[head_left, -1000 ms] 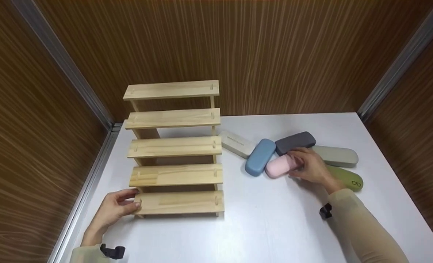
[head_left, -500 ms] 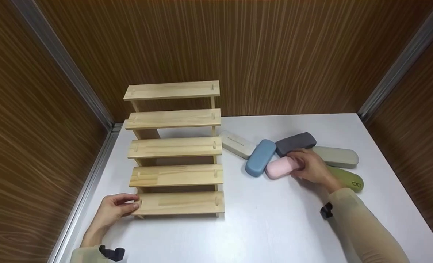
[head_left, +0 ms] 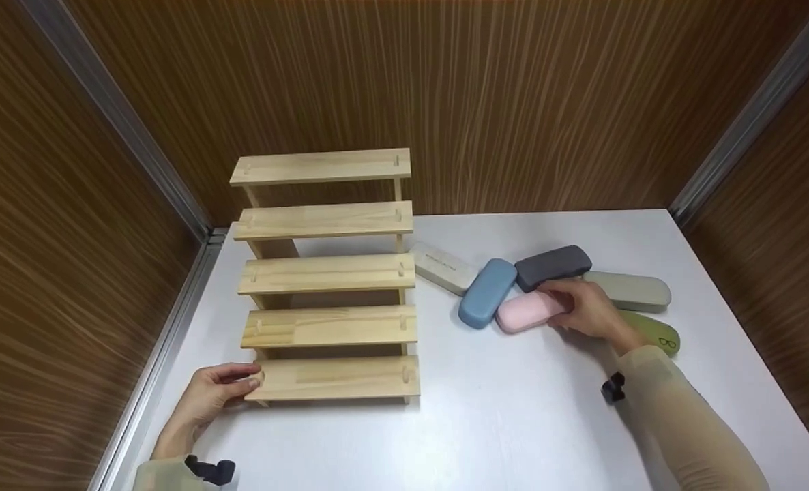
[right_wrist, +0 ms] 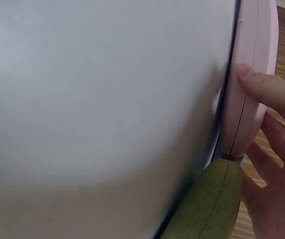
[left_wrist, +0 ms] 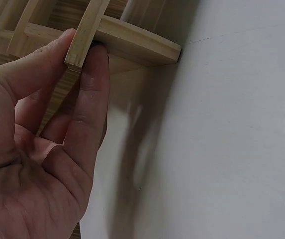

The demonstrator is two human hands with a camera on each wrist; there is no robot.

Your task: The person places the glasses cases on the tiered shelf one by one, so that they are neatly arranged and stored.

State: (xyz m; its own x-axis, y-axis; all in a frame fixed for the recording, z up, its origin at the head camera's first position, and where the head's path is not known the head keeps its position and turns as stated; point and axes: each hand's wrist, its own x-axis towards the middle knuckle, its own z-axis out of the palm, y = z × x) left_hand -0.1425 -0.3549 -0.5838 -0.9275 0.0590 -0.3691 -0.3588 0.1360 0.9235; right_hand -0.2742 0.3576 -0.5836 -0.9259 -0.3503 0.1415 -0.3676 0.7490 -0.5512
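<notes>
A wooden stepped rack (head_left: 336,273) with several plank shelves stands left of centre. At the left end of its lowest plank (head_left: 340,378), my left hand (head_left: 210,395) pinches the board between thumb and fingers. The left wrist view shows the thumb (left_wrist: 47,57) on one face of the board and a finger on the other. On the right, my right hand (head_left: 587,310) holds the right end of a pink glasses case (head_left: 524,314), which lies on the table. In the right wrist view the thumb (right_wrist: 261,84) presses the pink case's side, near its seam.
Around the pink case lie a blue case (head_left: 488,293), a white case (head_left: 444,268), a dark grey case (head_left: 553,266), a pale sage case (head_left: 629,291) and a green case (head_left: 657,334) with a glasses print. Wood-grain walls (head_left: 445,102) enclose the white table (head_left: 500,423).
My left fingers have closed from a wider spread onto the lowest plank's end. My right hand has shifted slightly right along the pink case, which stays in place.
</notes>
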